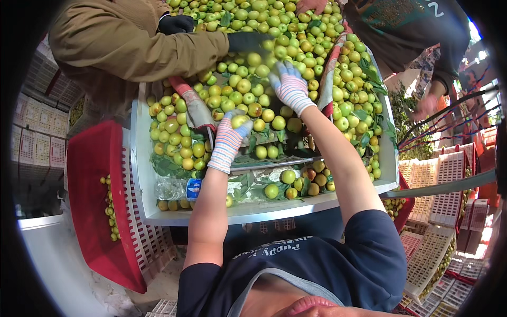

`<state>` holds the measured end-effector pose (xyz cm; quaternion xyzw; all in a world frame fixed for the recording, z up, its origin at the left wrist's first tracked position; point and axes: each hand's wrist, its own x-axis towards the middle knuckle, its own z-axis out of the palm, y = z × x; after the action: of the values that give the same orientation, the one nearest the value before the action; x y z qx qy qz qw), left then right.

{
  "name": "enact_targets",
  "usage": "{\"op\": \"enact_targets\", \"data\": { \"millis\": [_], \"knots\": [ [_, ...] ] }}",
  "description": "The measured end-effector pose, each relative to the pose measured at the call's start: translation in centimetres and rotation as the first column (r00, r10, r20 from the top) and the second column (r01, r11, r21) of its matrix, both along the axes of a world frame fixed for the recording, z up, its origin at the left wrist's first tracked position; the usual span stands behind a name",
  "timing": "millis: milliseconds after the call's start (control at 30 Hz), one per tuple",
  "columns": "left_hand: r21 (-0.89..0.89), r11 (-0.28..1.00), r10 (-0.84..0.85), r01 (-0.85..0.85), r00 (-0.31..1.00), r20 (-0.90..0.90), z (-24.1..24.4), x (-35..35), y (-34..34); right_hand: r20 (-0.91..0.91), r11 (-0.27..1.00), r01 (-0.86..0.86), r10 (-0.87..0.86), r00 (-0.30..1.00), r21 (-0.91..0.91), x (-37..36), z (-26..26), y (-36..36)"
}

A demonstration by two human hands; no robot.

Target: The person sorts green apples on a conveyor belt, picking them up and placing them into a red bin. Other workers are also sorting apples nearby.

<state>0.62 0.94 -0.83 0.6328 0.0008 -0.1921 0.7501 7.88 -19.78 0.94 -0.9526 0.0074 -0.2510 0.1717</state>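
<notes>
Green-yellow fruits (237,83), which look like Indian jujubes, cover a pale-rimmed sorting table (253,217). My left hand (231,136), in a striped knit glove, has its thumb and fingers around a yellowish fruit (239,121) near the left cloth-wrapped divider (195,104). Farther up and to the right, my right hand (291,87) wears a matching glove. It lies over the pile with its fingers spread, and its palm side is hidden. Below both hands, a metal bar (273,163) crosses in front of a lower trough holding leaves and browner fruits (313,188).
A co-worker's dark-gloved hand (249,42) reaches in from the left, close to my right hand. Another person's hand (312,5) touches the far pile. A clear plastic bottle (171,189) lies in the trough. Crates (115,206) stand left, with stacked crates (429,253) right.
</notes>
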Motion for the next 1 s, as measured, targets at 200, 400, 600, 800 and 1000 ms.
{"op": "enact_targets", "data": {
  "millis": [200, 400, 600, 800, 1000],
  "knots": [
    [0.573, 0.674, -0.608, 0.466, 0.790, 0.073, -0.3, -1.7, -1.1, -0.542, 0.874, -0.402, 0.206, 0.814, -0.271, -6.3, 1.3, 0.6],
    [0.608, 0.570, -0.691, 0.552, 0.723, -0.008, -0.3, -1.6, -1.2, -0.657, 0.841, -0.538, 0.379, 0.652, -0.049, -7.3, 4.7, 2.5],
    [0.610, 0.613, -0.704, 0.503, 0.697, 0.133, -1.0, -1.3, -1.0, -0.368, 0.800, -0.600, 0.556, 0.746, -0.006, -0.7, 2.9, 12.9],
    [0.365, 0.747, -0.559, 0.555, 0.822, -0.106, 2.8, -1.5, -0.1, -0.402, 0.706, -0.694, 0.600, 0.692, -0.142, -3.1, -0.9, 7.4],
    [0.044, 0.954, -0.296, 0.295, 0.955, 0.015, -0.2, -0.2, 0.6, -0.501, 0.589, -0.791, 0.640, 0.582, -0.168, -10.9, 0.4, -2.1]
  ]
}}
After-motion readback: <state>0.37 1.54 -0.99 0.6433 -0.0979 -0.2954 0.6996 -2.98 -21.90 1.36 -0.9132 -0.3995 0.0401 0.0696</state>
